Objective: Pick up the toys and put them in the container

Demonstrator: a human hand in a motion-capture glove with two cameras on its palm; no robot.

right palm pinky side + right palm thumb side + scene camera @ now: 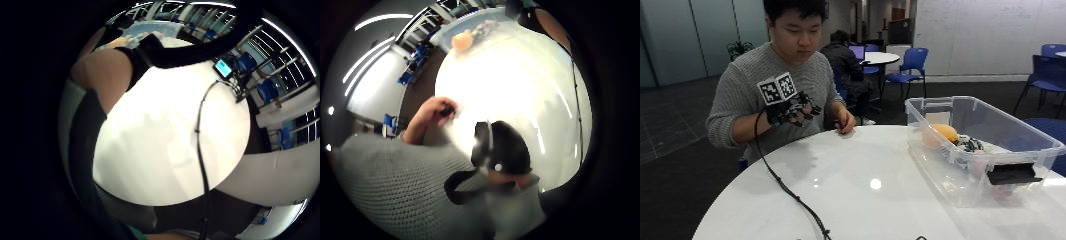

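Glossy round white counter (859, 190), clear rectangular plastic container (986, 150) near its edge, rounded orange toy (943, 132) and other toys inside, gloved right hand (792, 112) raised well apart from container, fingers (810, 111) relaxed, empty.

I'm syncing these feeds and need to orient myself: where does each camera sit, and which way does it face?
Outside view: across the white table, facing the seated person; raised gloved right hand, bare hand and clear container show.
Little finger side palm view: on the raised palm, facing the tabletop; a bare forearm shows.
Thumb side palm view: same palm, facing the person's sweater and bare hand.
Outside and thumb views share the container holding an orange toy.
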